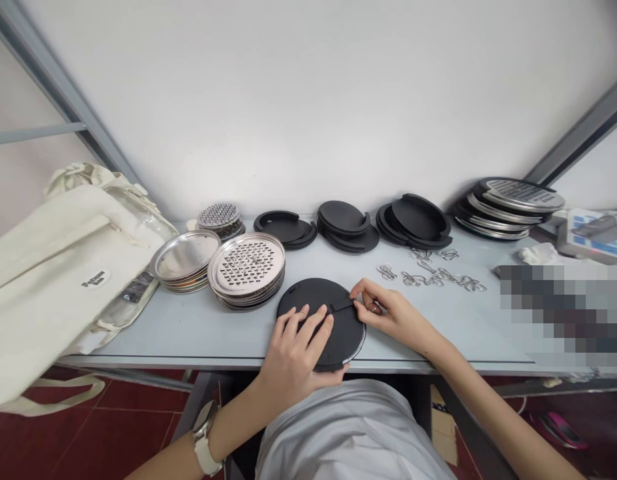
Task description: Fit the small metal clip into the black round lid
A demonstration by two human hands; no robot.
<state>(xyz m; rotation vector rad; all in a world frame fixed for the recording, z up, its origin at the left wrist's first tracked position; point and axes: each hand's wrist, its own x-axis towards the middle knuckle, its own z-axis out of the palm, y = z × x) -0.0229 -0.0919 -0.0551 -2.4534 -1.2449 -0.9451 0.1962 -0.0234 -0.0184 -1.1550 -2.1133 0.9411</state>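
A black disc [345, 337] lies at the table's [183, 337] near edge. The left hand [294, 350] has hold of it, 4 fingers spread over the top and the thumb at the near rim. The right hand [391, 310] is curled, thumb and forefinger close together at the outer end of the disc's slot; whether they pinch a small part there is hard to tell. Left of the disc stand stacked graters [247, 263] and plain plates [185, 257]. Behind are 3 groups of black cups [343, 217], with wire clips [444, 275] scattered in front of the rightmost group
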